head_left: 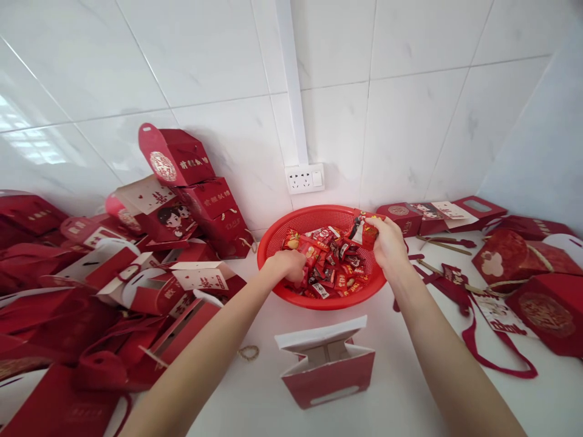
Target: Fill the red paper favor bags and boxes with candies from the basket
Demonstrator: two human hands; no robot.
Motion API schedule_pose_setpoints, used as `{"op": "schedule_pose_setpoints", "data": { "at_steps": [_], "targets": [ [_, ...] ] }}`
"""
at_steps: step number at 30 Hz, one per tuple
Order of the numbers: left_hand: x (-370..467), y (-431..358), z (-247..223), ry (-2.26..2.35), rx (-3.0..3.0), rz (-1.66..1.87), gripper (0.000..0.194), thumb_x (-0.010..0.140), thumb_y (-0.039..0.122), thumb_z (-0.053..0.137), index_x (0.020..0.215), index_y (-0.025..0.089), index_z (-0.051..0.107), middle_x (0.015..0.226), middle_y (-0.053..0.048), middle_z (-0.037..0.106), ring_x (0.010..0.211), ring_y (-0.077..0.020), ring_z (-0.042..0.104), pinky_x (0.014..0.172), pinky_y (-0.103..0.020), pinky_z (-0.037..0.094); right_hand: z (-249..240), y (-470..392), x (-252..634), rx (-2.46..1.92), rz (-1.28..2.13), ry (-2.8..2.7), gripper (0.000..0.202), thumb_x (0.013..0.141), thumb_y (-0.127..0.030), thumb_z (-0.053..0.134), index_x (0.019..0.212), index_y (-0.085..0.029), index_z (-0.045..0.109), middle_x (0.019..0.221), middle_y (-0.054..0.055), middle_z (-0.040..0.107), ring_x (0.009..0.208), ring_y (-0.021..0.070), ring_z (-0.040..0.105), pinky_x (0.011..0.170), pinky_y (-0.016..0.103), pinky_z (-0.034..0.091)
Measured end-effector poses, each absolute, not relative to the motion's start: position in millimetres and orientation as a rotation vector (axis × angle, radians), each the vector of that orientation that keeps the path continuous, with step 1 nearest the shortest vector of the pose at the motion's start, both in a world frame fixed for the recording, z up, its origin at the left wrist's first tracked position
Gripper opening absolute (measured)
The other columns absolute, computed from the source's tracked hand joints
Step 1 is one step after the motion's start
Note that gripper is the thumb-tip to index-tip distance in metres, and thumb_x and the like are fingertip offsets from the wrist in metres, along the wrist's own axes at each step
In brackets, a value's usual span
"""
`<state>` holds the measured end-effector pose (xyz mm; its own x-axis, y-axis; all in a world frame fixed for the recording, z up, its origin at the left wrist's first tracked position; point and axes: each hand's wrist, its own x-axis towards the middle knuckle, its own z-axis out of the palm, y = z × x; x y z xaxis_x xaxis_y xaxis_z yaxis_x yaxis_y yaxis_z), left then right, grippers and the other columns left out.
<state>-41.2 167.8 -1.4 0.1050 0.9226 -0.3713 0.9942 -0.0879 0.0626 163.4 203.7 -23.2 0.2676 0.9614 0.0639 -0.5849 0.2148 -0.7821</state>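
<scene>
Head view: picking step, apparently. Right hand (389, 246) fingers pinch red packets (365, 235) at the red basket's (337, 303) rim. Left hand (290, 268) among wrapped sweets (334, 261), fingers curled, grip can't tell. Open box (330, 379) nearer. Next calls for clearing the rim.

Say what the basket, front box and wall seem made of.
Basket: probably plastic; glossy red, with perforated sides. Front box: likely cardboard; fairly matte red outside, pale inside, with creased, folded sides. Wall: apparently ceramic tile; shiny, with straight joints and reflected light.
</scene>
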Motion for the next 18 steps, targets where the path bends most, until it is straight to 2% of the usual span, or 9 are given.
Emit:
{"op": "schedule_pose_setpoints", "data": {
  "at_steps": [3,5,8,10,12,14,16,18],
  "targets": [
    [-36,174,-4,1.823,2.077,-0.195,0.022,0.052,0.022,0.078,0.061,0.018,0.058,0.067,-0.007,0.066,0.075,-0.028,0.067,0.068,-0.031,0.051,-22,203,163,-0.725,1.189,-0.629,0.016,0.054,-0.018,0.075,0.065,-0.02,0.063,0.062,-0.004,0.069,0.059,0.0118,0.065,0.057,0.022,0.054],
    [-33,178,-3,1.745,2.081,-0.068,0.018,0.06,0.025,0.075,0.071,0.018,0.062,0.073,-0.004,0.068,0.075,-0.0239,0.066,0.066,-0.028,0.05,-21,202,163,-0.728,1.197,-0.623,0.016,0.054,-0.017,0.074,0.065,-0.02,0.062,0.062,-0.004,0.069,0.058,0.0118,0.065,0.057,0.022,0.054],
    [-31,182,0,1.641,2.047,0.259,0.019,0.075,0.03,0.066,0.09,0.019,0.064,0.091,0.0,0.072,0.087,-0.0183,0.067,0.076,-0.023,0.051,-20,201,163,-0.74,1.205,-0.617,0.015,0.053,-0.016,0.072,0.064,-0.019,0.062,0.06,-0.003,0.069,0.056,0.0126,0.064,0.053,0.023,0.054],
    [-31,182,2,1.628,1.97,0.41,0.02,0.075,0.025,0.064,0.094,0.018,0.064,0.092,-0.001,0.072,0.089,-0.0179,0.068,0.077,-0.023,0.051,-19,201,163,-0.739,1.204,-0.622,0.016,0.054,-0.017,0.072,0.065,-0.02,0.062,0.061,-0.003,0.069,0.055,0.0131,0.065,0.052,0.024,0.054],
    [-33,180,1,1.644,1.894,0.422,0.02,0.074,0.02,0.061,0.094,0.017,0.063,0.083,-0.002,0.072,0.081,-0.0187,0.07,0.071,-0.024,0.052,-19,200,163,-0.737,1.2,-0.631,0.016,0.054,-0.017,0.073,0.065,-0.02,0.061,0.061,-0.003,0.069,0.055,0.0134,0.065,0.053,0.024,0.054],
    [-36,176,0,1.65,1.861,0.347,0.014,0.077,0.022,0.058,0.089,0.017,0.064,0.075,-0.002,0.071,0.074,-0.0191,0.07,0.066,-0.025,0.053,-20,200,163,-0.738,1.201,-0.637,0.016,0.055,-0.017,0.073,0.065,-0.02,0.061,0.062,-0.003,0.07,0.056,0.0135,0.066,0.053,0.024,0.055],
    [-40,174,-1,1.663,1.859,0.274,0.012,0.079,0.027,0.057,0.075,0.017,0.064,0.07,-0.003,0.07,0.071,-0.0196,0.069,0.065,-0.025,0.053,-21,200,163,-0.734,1.2,-0.642,0.016,0.055,-0.017,0.073,0.066,-0.02,0.061,0.062,-0.003,0.07,0.056,0.0133,0.066,0.054,0.024,0.055],
    [-43,172,-2,1.709,1.884,0.187,0.016,0.073,0.028,0.062,0.061,0.018,0.061,0.064,-0.003,0.067,0.069,-0.0204,0.067,0.064,-0.026,0.051,-21,200,163,-0.731,1.195,-0.647,0.018,0.055,-0.018,0.074,0.066,-0.021,0.06,0.062,-0.004,0.069,0.056,0.0132,0.066,0.055,0.023,0.055]
  ]
}}
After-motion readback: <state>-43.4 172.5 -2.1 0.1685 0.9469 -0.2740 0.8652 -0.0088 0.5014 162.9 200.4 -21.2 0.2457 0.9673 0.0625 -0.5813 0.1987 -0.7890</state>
